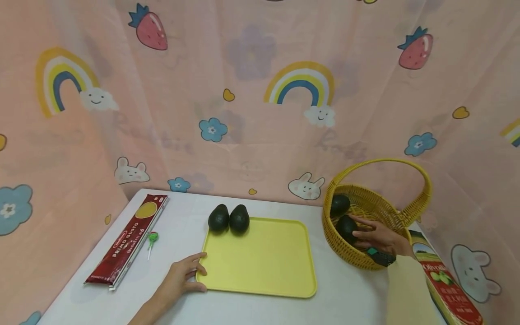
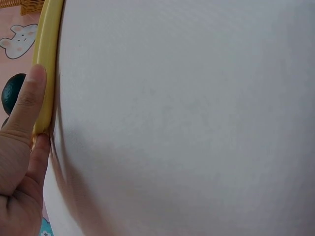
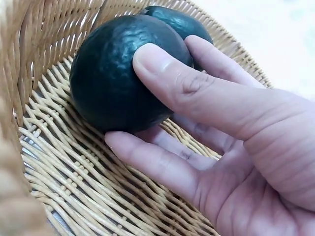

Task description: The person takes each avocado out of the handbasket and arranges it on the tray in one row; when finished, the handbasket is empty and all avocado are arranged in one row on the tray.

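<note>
A dark green avocado (image 3: pixel 120 73) is between the thumb and fingers of my right hand (image 1: pixel 375 235), inside the yellow wicker basket (image 1: pixel 365 259). Behind it in the basket lies another avocado (image 1: pixel 340 204), partly covered in the right wrist view. My left hand (image 1: pixel 183 275) holds the front left corner of a yellow tray (image 1: pixel 260 262), its thumb on the near edge and its fingers on the left edge. Two more avocados (image 1: pixel 218 219) (image 1: pixel 239 220) stand side by side at the tray's back left corner.
Left of the tray lie a red spaghetti packet (image 1: pixel 127 241) and a green lollipop (image 1: pixel 152 237). On the right, beside the basket, is a red and yellow olive oil package (image 1: pixel 447 280), partly hidden by the right sleeve. A patterned pink curtain (image 1: pixel 252 158) hangs behind the white table (image 1: pixel 178 225).
</note>
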A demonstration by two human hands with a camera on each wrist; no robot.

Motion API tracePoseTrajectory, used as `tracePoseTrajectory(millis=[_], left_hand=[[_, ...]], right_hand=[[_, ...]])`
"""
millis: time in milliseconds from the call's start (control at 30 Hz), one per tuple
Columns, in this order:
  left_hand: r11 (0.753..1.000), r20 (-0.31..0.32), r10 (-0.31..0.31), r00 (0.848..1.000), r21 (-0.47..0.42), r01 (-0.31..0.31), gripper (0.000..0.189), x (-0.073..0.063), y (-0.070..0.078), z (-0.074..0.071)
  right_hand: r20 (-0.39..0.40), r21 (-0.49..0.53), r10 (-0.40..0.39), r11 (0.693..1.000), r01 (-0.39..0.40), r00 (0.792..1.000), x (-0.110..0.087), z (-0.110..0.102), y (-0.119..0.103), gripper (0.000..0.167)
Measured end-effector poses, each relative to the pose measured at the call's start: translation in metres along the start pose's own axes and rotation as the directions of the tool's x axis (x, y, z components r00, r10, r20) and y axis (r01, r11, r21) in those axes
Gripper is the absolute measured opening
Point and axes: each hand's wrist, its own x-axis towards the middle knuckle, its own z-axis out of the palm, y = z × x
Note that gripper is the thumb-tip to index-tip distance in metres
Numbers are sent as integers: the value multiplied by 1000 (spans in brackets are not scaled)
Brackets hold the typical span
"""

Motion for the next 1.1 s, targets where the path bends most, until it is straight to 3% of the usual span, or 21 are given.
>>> tracePoseTrajectory(millis=[200, 600, 1000, 1100], left_hand=[[1000, 2, -5, 1000, -2, 5, 30, 1, 1, 0], [1000, 7, -1, 1000, 10, 1, 30, 0, 0, 0], [1000, 2, 2, 1000, 8, -2, 29, -1, 0, -1], [999, -5, 35, 999, 9, -35, 29, -1, 0, 0]], right_hand=[[-24, 36, -7, 999, 8, 1000, -2, -1, -1, 64], [-69, -75, -122, 990, 117, 990, -11, 1, -11, 66], [-111, -92, -236, 970, 227, 965, -20, 18, -16, 65], [-124, -81, -278, 960, 269, 953, -25, 25, -19, 65]])
